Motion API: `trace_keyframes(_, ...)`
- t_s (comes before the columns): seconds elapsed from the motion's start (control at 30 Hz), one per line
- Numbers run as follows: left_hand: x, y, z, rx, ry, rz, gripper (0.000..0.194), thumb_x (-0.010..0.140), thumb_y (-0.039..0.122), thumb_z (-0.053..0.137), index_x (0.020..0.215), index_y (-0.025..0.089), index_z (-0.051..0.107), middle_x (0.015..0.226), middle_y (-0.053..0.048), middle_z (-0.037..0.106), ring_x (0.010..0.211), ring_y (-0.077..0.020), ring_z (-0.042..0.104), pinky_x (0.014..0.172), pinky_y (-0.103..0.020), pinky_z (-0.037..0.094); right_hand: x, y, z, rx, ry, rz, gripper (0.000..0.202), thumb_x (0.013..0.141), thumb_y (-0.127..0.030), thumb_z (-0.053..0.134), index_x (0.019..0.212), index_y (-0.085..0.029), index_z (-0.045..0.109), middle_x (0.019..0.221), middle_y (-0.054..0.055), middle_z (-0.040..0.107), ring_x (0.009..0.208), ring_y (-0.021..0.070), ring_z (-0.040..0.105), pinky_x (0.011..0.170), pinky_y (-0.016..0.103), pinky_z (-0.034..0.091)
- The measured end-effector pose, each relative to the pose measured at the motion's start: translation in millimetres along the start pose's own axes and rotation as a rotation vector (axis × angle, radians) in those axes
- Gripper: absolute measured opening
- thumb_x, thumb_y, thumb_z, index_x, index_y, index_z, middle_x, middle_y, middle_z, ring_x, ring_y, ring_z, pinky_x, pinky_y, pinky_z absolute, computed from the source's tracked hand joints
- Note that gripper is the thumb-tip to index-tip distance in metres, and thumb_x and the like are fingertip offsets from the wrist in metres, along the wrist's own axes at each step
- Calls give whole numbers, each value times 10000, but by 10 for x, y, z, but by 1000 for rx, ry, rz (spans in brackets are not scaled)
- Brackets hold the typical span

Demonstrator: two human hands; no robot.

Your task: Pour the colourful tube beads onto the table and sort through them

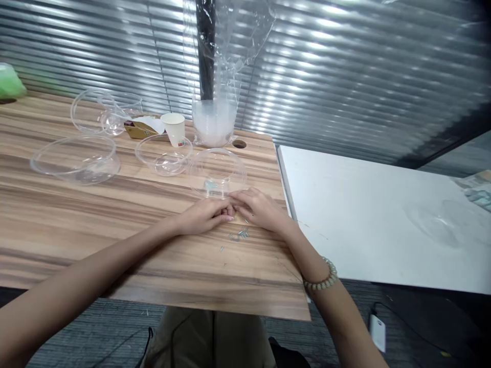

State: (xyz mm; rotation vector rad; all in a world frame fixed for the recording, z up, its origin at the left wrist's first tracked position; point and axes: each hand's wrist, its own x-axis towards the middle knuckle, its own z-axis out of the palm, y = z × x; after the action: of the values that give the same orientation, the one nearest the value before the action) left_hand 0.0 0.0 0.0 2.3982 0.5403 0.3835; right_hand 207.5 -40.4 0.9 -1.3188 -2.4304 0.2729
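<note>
My left hand [206, 215] is low over the wooden table, with its fingers curled in and its thumb alongside. Whatever it may hold is hidden. My right hand [261, 208] meets it from the right, fingers stretched out to the left, their tips by the left hand's knuckles. Just in front of both hands lie several small silvery pin-like pieces [242, 234], too small to name surely. Directly behind the hands stands a clear plastic bowl [240, 171] with a little heap of pale bluish-silver pieces [210, 185] inside.
More clear bowls stand left, one [172, 164] close by and another [82, 176] farther off. A paper cup [174, 129], a gold box [138, 132] and a bagged stack of bowls [215, 125] line the back. Right of the wooden table [153, 266] is a white table [345, 214].
</note>
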Motion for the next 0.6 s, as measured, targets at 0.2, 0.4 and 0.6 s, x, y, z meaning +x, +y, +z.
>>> trace_keyframes(0.2,-13,-19,-33,-94,27,-26,130,895,237,491,880,148,585,772,-13,608,674,-121,546,642,-221,418,12,2,-1,-3,-14,10,346,901,-172,520,1242,-171,580,1184,110,641,1114,254,561,939,411,466)
trace_keyframes(0.4,-9,-39,-49,-169,43,-11,90,859,178,525,866,143,608,804,-25,645,698,-118,575,651,-212,444,13,7,4,-9,-18,3,346,909,-189,524,1252,-194,566,1169,96,644,1103,244,559,928,400,461)
trace_keyframes(0.6,-18,-71,-50,-168,78,15,116,860,200,561,851,141,661,828,-40,693,731,-124,612,696,-216,456,7,6,4,-16,-25,12,357,904,-185,538,1260,-187,559,1159,107,645,1099,239,558,925,390,456)
